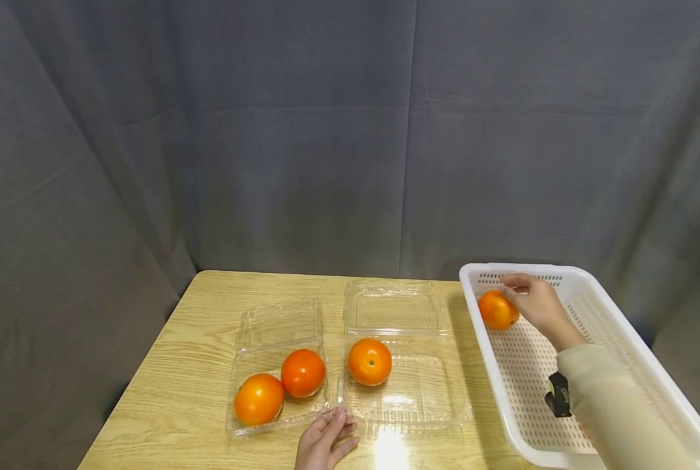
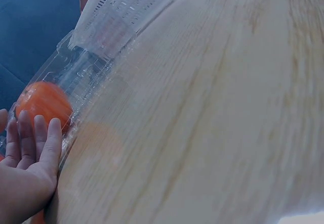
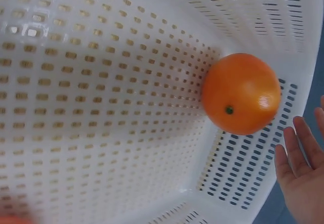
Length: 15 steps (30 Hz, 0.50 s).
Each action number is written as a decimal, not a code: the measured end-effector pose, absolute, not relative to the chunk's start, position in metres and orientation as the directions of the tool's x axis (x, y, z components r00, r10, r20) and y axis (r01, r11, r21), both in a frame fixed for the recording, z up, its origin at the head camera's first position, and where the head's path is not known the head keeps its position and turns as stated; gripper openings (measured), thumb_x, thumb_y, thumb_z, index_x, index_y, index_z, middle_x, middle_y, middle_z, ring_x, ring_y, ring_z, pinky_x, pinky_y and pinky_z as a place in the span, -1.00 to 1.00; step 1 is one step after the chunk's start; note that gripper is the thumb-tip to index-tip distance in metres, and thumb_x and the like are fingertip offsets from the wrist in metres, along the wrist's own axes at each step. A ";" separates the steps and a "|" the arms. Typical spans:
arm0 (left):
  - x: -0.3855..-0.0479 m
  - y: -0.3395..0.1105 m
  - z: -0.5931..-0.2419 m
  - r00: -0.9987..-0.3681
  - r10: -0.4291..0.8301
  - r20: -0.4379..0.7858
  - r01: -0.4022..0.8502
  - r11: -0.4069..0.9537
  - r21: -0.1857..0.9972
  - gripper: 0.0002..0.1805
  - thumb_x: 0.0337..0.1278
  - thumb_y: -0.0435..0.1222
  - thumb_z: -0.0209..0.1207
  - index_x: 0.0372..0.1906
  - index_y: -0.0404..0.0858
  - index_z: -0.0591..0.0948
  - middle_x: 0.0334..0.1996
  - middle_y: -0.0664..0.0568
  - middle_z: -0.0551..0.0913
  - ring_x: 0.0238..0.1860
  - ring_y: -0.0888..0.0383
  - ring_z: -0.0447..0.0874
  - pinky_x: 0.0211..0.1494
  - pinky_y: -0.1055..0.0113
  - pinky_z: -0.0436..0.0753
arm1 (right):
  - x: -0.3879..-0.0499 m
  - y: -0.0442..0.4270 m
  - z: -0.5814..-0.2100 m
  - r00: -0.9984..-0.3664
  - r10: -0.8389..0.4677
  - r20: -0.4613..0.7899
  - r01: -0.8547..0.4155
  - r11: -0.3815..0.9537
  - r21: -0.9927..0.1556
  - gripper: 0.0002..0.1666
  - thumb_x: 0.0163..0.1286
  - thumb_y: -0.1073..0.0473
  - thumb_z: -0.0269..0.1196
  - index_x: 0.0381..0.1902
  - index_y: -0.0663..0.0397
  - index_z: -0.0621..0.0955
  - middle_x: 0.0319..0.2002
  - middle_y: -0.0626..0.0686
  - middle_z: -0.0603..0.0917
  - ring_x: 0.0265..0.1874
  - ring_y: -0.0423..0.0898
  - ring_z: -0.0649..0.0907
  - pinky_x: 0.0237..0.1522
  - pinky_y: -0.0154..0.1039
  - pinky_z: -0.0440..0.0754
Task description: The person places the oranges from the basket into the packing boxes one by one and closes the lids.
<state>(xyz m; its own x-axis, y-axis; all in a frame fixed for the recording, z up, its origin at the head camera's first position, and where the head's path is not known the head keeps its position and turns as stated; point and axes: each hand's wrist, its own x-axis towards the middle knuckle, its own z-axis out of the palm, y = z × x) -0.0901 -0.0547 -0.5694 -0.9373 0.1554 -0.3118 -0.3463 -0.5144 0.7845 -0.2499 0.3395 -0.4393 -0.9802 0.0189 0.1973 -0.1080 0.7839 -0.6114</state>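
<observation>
Orange fruit, near-round, stem spot facing right-wrist view

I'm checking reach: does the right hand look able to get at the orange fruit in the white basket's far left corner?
Most likely yes: the right hand is close beside the orange fruit, the white basket is open-topped, and nothing appears to stand between them.

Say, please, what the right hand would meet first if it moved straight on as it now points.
The right hand would probably meet the orange fruit in the white basket, though the depth is unclear.
</observation>
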 end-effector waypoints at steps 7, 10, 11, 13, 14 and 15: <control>-0.091 -0.054 -0.571 -0.934 0.133 -0.332 -0.353 -0.489 0.798 -0.69 0.41 -0.25 0.16 0.07 -0.40 0.56 -0.25 0.10 0.67 -0.16 0.24 0.67 0.00 0.28 0.71 | -0.253 0.345 -0.453 -0.994 0.059 0.094 -0.013 0.775 -0.631 -0.47 0.55 0.05 0.06 0.21 0.43 0.49 0.15 0.49 0.49 0.12 0.40 0.47 0.14 0.31 0.44; -0.091 -0.053 -0.571 -0.934 0.131 -0.333 -0.353 -0.491 0.796 -0.68 0.39 -0.24 0.18 0.07 -0.40 0.56 -0.26 0.10 0.68 -0.16 0.24 0.67 0.00 0.26 0.71 | -0.253 0.348 -0.457 -0.995 0.050 0.088 -0.016 0.780 -0.625 -0.45 0.53 0.09 0.09 0.24 0.45 0.45 0.17 0.54 0.44 0.15 0.44 0.44 0.17 0.33 0.41; -0.091 -0.054 -0.571 -0.933 0.130 -0.335 -0.354 -0.492 0.796 -0.67 0.38 -0.23 0.19 0.07 -0.40 0.56 -0.26 0.10 0.68 -0.16 0.24 0.67 0.00 0.26 0.71 | -0.254 0.348 -0.458 -0.995 0.046 0.088 -0.018 0.785 -0.619 -0.45 0.52 0.10 0.11 0.25 0.47 0.44 0.18 0.55 0.44 0.16 0.45 0.43 0.17 0.33 0.41; -0.091 -0.054 -0.571 -0.932 0.131 -0.339 -0.358 -0.495 0.792 -0.65 0.36 -0.22 0.22 0.07 -0.40 0.56 -0.26 0.10 0.68 -0.16 0.24 0.67 0.00 0.26 0.71 | -0.254 0.349 -0.461 -0.996 0.040 0.079 -0.017 0.787 -0.616 -0.43 0.50 0.12 0.13 0.26 0.49 0.42 0.18 0.57 0.42 0.17 0.47 0.42 0.18 0.33 0.41; -0.091 -0.054 -0.571 -0.932 0.131 -0.339 -0.358 -0.497 0.791 -0.64 0.36 -0.22 0.22 0.07 -0.41 0.56 -0.26 0.10 0.68 -0.16 0.24 0.67 0.00 0.26 0.71 | -0.255 0.348 -0.462 -0.997 0.039 0.074 -0.015 0.789 -0.614 -0.42 0.50 0.11 0.14 0.26 0.50 0.41 0.18 0.57 0.42 0.17 0.48 0.42 0.18 0.34 0.40; -0.091 -0.054 -0.570 -0.930 0.131 -0.345 -0.362 -0.498 0.788 -0.64 0.36 -0.22 0.22 0.07 -0.41 0.56 -0.26 0.10 0.68 -0.16 0.24 0.67 0.00 0.26 0.71 | -0.255 0.348 -0.463 -0.997 0.037 0.070 -0.014 0.790 -0.613 -0.40 0.49 0.11 0.15 0.27 0.51 0.40 0.18 0.58 0.41 0.17 0.48 0.41 0.18 0.34 0.40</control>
<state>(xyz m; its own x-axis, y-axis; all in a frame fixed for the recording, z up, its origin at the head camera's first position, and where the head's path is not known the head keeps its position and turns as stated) -0.0913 -0.0544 -0.5703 -0.9296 0.1310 -0.3446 -0.3623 -0.4981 0.7878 -0.2553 0.3478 -0.4634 -0.9969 0.0370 0.0701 -0.0138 0.7899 -0.6130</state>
